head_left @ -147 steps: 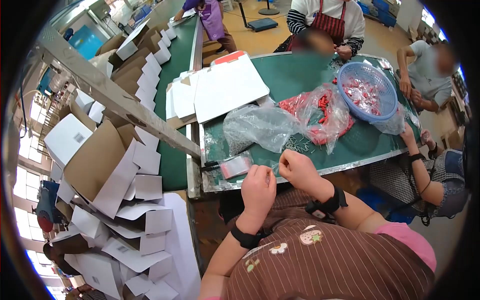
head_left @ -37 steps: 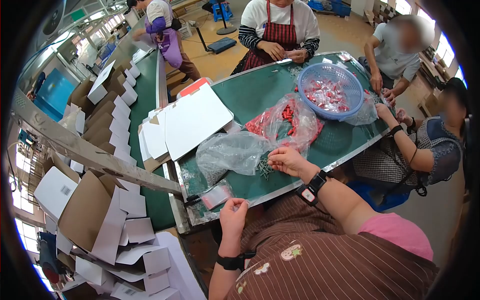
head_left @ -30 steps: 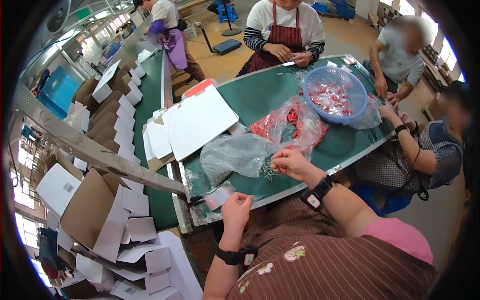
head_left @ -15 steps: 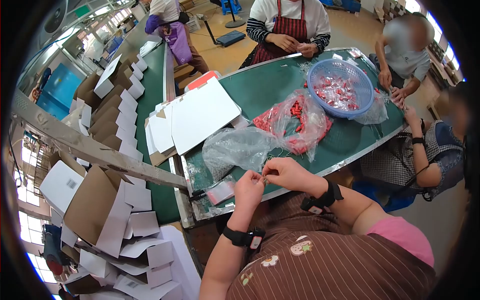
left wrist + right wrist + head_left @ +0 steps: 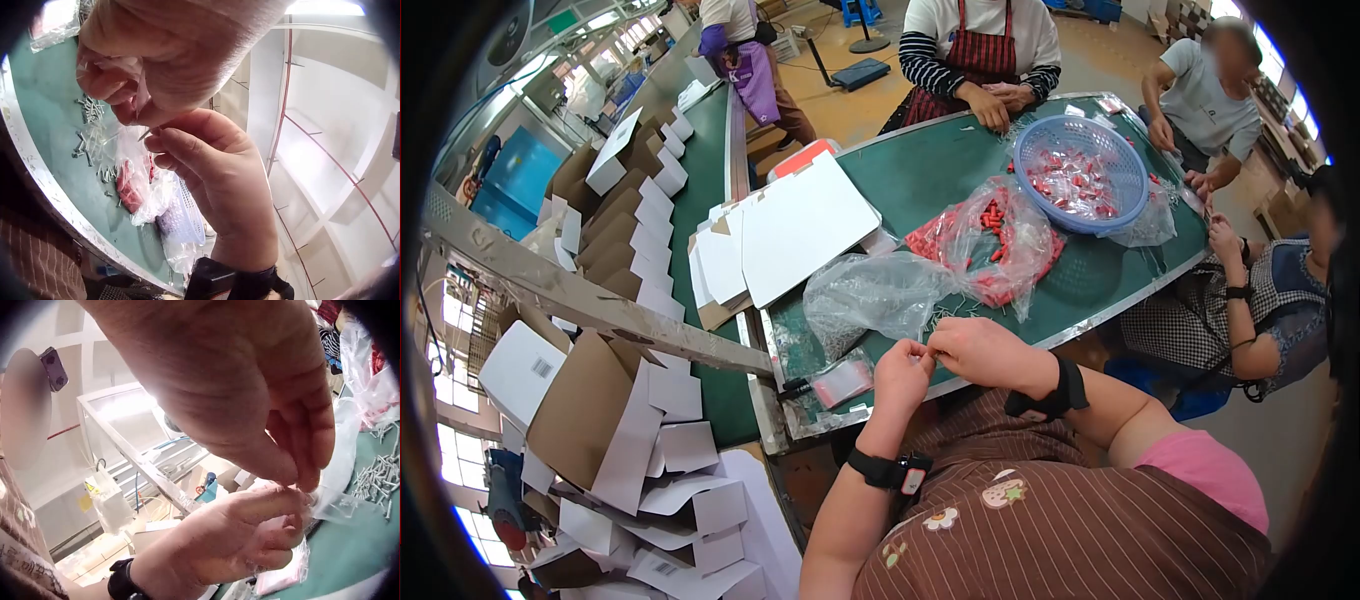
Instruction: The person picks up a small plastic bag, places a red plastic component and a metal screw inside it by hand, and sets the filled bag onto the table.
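Over the table's near edge, the left hand (image 5: 903, 378) and right hand (image 5: 990, 355) meet at their fingertips. A small clear bag (image 5: 142, 94) is held in the curled fingers of the left hand (image 5: 169, 59) in the left wrist view. Just below it, the right hand (image 5: 219, 181) pinches a thin metal screw (image 5: 145, 135) between thumb and fingers. In the right wrist view the fingertips hide the screw, and clear plastic (image 5: 344, 509) extends beside them. Loose screws (image 5: 378, 478) lie on the green table near the hands.
A clear bag (image 5: 880, 295), a bag of red pieces (image 5: 1040, 265) and a blue basket (image 5: 1140, 205) stand on the table. Small packed bags (image 5: 842, 382) lie left of the hands, with white card (image 5: 805, 235) behind. Open boxes (image 5: 590, 400) fill the left side. Other people sit around.
From about a second ago, the right hand has come from beside the loose screws to the left hand's fingertips. The person opposite has lowered one hand to the table.
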`<act>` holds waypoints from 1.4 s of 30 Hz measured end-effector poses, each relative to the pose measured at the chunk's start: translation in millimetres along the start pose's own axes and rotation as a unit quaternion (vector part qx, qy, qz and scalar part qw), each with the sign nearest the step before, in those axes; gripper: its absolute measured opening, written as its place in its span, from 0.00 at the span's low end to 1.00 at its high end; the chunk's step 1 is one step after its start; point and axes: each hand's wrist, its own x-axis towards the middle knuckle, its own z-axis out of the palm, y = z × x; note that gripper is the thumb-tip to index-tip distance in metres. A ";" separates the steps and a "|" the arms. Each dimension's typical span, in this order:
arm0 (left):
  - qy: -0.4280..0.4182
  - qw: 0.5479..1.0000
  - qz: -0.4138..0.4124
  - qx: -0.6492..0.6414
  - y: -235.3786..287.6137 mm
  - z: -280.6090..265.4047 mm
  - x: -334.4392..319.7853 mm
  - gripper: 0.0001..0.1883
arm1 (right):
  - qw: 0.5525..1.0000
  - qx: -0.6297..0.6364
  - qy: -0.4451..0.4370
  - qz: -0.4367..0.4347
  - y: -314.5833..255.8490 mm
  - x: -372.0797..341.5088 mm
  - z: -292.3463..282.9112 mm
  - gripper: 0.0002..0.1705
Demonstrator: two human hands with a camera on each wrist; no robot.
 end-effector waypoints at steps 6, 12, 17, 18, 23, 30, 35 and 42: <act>-0.005 1.000 -0.011 -0.018 -3.5 1.6 3.7 0.10 | 0.999 0.034 -0.007 0.000 -2.1 2.0 -12.5 0.07; 0.017 0.999 -0.024 -0.037 -7.3 1.9 8.8 0.10 | 0.995 0.077 0.057 0.018 16.8 3.4 -19.2 0.08; 0.027 0.996 -0.045 -0.068 -10.3 -1.1 9.7 0.10 | 0.991 0.100 0.075 0.040 24.9 -4.3 -22.8 0.08; 0.027 0.996 -0.044 -0.068 -10.8 -1.0 9.4 0.10 | 0.990 0.115 0.070 0.044 25.2 -6.6 -20.9 0.08; 0.043 0.999 0.012 -0.005 -25.4 8.7 17.7 0.12 | 0.992 0.067 0.074 -0.077 17.1 -7.8 -6.1 0.10; 0.026 0.987 -0.026 -0.158 -31.0 10.4 19.8 0.09 | 0.978 -0.107 0.130 -0.121 9.9 -4.2 6.4 0.08; 0.016 0.994 -0.049 -0.098 -36.5 9.5 20.0 0.11 | 0.974 -0.164 0.096 -0.124 10.6 -5.7 13.1 0.05; -0.010 0.982 -0.084 -0.169 -47.5 12.9 21.8 0.09 | 0.984 -0.092 0.096 -0.121 14.5 -12.2 24.0 0.05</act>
